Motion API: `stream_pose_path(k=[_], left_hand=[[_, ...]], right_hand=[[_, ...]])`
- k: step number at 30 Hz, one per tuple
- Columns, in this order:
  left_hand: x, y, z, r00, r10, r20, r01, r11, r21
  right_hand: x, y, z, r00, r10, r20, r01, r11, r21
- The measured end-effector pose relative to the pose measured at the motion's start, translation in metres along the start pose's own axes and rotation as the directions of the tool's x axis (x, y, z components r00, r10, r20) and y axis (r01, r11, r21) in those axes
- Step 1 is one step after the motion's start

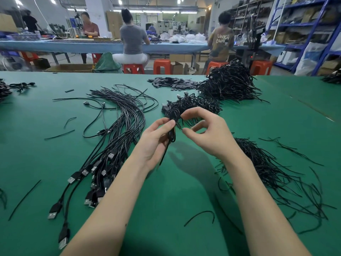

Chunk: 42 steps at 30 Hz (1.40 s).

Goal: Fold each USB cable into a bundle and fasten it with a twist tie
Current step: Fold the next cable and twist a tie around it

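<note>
Green felt covers a wide workbench (184,191) in a factory hall, with seated workers at another table far behind. Above the bench's middle, a folded black USB cable bundle (172,126) hangs upright, its long axis running roughly up and down, looped top uppermost and a loose tail trailing down toward the wrist. The left hand (156,141) grips this bundle, thumb and fingers curled round its middle. Just right of it, the right hand (204,130) pinches the thin ends of a twist tie (180,126) between thumb and fingertips, narrow and close, at the bundle's waist. The tie sticks out sideways, across the bundle's length, so the twisting likely falls to the right hand, which is the nearer one. Loose straight cables (114,145) fan out to the left, spare ties (273,172) lie to the right, and finished bundles (195,104) are heaped just beyond the hands.
</note>
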State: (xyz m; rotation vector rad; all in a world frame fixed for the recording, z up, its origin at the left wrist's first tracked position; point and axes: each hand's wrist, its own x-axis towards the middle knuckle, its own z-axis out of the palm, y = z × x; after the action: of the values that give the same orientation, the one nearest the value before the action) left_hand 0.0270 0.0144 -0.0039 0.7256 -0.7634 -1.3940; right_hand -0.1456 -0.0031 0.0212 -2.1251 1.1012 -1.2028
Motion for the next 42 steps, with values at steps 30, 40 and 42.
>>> stream_pose_path(k=[30,40,42], left_hand=[[0.002,0.000,-0.005,1.000,-0.016,0.004,0.016,0.999,0.034],[0.001,0.002,-0.005,0.999,-0.038,0.004,0.038,0.999,0.037],[0.001,0.002,-0.005,0.999,-0.052,0.011,0.052,0.998,0.044]], right_hand=[[-0.001,0.002,0.028,0.994,0.018,-0.111,-0.025,0.998,-0.060],[-0.007,-0.003,0.026,0.926,0.280,0.254,-0.370,0.806,0.463],[-0.006,0.000,0.027,0.976,0.194,0.101,-0.215,0.929,0.300]])
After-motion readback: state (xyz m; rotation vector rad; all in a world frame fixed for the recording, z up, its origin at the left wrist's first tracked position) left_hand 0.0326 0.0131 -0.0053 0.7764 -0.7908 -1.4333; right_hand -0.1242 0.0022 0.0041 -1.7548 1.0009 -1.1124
